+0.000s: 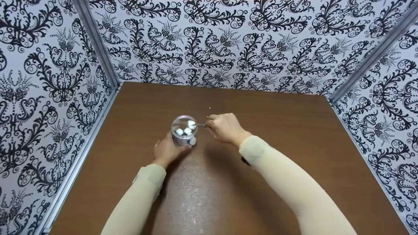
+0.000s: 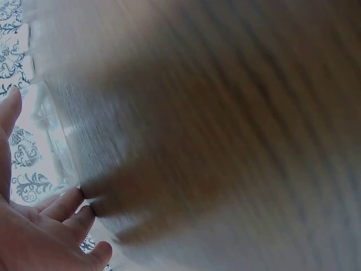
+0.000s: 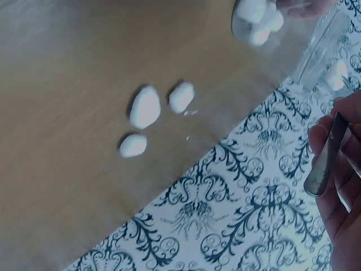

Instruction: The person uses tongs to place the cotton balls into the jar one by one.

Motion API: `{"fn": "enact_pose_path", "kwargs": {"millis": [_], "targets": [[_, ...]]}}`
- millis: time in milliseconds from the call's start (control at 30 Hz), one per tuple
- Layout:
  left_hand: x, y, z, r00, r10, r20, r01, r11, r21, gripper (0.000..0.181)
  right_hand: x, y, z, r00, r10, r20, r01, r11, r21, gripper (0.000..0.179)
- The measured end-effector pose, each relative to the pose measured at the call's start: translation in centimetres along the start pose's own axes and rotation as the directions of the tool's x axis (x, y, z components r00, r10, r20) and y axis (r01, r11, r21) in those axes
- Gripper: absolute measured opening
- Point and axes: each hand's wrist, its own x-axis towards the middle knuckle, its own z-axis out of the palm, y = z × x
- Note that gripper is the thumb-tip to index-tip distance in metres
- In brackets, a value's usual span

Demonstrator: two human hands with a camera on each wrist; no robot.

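My left hand (image 1: 167, 148) grips a clear plastic cup (image 1: 174, 138) with several white cotton balls (image 1: 183, 131) in it. In the left wrist view its fingers (image 2: 65, 206) curl at the see-through wall. My right hand (image 1: 225, 127) pinches a metal spoon (image 3: 320, 175) by its flat, rounded handle. The spoon's far end reaches the cup's right side, where one white ball (image 1: 191, 124) sits close by. Three more white balls (image 3: 145, 107) show on the wooden surface in the right wrist view.
The brown wooden table (image 1: 277, 117) is ringed by patterned black-and-white walls (image 1: 222, 42), with metal posts (image 1: 101, 45) at the corners. A small white speck (image 1: 210, 107) lies behind the right hand.
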Motion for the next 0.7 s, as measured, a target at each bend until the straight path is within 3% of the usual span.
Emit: {"fn": "enact_pose_path", "kwargs": {"millis": [400, 700], "targets": [[-0.01, 0.01, 0.05, 1.0, 0.008, -0.014, -0.009, 1.0, -0.005, 0.094, 0.36, -0.92, 1.04, 0.995, -0.038, 0.087, 0.041, 0.999, -0.034, 0.011], [-0.16, 0.12, -0.06, 1.0, 0.011, -0.003, -0.011, 1.0, 0.001, 0.1, 0.2, -1.06, 1.11, 0.995, -0.03, 0.093, 0.033, 0.999, -0.027, 0.01]]}}
